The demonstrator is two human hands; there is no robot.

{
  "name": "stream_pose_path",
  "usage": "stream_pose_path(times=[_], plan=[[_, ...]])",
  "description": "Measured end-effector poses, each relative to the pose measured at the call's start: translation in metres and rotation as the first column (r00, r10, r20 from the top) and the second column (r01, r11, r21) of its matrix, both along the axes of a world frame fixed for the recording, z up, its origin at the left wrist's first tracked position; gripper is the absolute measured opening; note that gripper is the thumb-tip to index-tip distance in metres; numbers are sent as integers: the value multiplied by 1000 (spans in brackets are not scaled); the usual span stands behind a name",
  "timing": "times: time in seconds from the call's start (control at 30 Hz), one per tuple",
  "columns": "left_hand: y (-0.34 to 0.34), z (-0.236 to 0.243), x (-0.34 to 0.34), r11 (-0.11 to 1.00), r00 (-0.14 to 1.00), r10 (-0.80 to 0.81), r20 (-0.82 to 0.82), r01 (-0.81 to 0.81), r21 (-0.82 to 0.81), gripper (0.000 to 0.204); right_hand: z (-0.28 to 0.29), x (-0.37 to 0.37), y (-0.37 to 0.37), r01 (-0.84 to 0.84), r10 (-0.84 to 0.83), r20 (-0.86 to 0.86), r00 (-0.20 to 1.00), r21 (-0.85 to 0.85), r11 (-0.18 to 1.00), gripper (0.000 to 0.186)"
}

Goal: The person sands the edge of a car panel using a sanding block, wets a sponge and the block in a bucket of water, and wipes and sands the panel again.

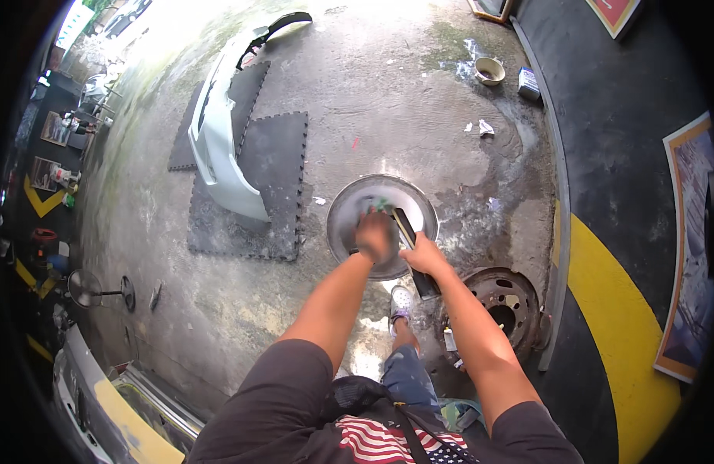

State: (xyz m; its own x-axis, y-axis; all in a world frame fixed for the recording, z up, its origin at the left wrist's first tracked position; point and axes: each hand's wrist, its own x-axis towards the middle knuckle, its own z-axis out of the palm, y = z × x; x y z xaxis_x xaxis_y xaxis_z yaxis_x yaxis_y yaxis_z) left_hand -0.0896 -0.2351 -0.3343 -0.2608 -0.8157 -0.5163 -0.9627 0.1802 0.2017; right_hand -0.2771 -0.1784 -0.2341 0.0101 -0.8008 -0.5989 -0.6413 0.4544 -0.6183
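A round silvery metal basin or lid (341,209) sits in front of me, just ahead of my sandalled foot (400,303). My left hand (375,236) is over its middle, smeared by motion, with a small green item (382,203) at the fingertips; I cannot make out its grip. My right hand (423,254) grips a long, narrow black piece (425,284) with a pale strip, which slants across the right part of the basin, beside my left hand.
A white car bumper (214,151) lies on dark foam mats (270,178) at front left. A rusty wheel rim (519,301) is by my right forearm. A bucket (489,69) stands far right. A dark yellow-striped wall (604,278) borders the right; panels (125,410) lie lower left.
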Motion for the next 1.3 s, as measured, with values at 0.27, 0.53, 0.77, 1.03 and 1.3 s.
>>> stream_pose_path(times=[0.27,0.53,0.77,1.03,1.3], plan=[[-12,-30,42,959,965,257,-57,-247,136,39,-185,55,-73,-115,129,-311,942,62,991,67],[11,-47,4,583,440,796,-415,-741,333,68,-264,91,-32,270,-673,528,518,646,714,43],[8,-66,2,538,460,842,-282,-755,375,58,-239,73,-22,249,-474,518,712,444,860,37],[10,-3,34,846,863,501,62,-504,177,36,-151,56,-57,-13,-49,151,987,388,922,75],[22,28,9,925,989,-76,129,21,379,63,-44,21,-54,-291,317,-80,945,234,927,80]])
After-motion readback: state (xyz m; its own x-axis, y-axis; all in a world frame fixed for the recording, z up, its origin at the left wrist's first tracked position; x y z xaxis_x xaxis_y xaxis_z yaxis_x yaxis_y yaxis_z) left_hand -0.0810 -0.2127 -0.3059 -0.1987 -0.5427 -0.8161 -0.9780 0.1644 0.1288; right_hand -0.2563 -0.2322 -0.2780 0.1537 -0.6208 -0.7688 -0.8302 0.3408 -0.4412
